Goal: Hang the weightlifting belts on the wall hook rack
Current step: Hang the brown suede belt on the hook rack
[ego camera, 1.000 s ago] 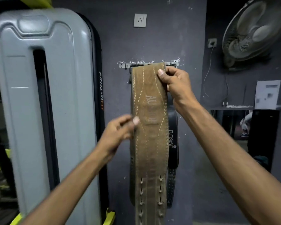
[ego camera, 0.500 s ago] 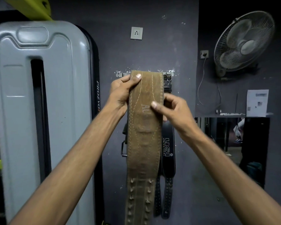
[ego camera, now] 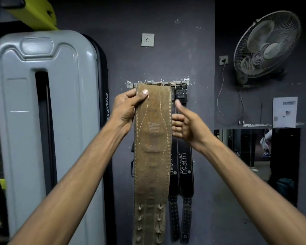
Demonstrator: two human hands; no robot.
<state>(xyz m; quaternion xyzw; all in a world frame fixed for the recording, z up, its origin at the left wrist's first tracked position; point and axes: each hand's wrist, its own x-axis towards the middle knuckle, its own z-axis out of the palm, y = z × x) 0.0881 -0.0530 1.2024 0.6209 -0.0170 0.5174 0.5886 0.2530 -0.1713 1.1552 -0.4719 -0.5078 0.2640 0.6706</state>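
A wide brown leather belt (ego camera: 153, 156) hangs straight down in front of the metal hook rack (ego camera: 185, 84) on the dark wall. My left hand (ego camera: 126, 110) grips its upper left edge, thumb on the front face. My right hand (ego camera: 185, 123) is just off the belt's right edge, fingers spread and thumb up, holding nothing. Two black belts (ego camera: 184, 167) with white lettering hang from the rack's right hooks, partly hidden behind the brown one. The brown belt's top covers the rack's left hooks, so I cannot tell whether it is hooked.
A tall grey gym machine shroud (ego camera: 42, 121) stands close on the left. A wall socket (ego camera: 147, 39) sits above the rack. A wall fan (ego camera: 266, 45) is at the upper right, with a shelf and mirror (ego camera: 254, 138) below it.
My right hand has let go of the brown belt and opened beside it. My left hand rose from the belt's middle edge to its top and holds it there.
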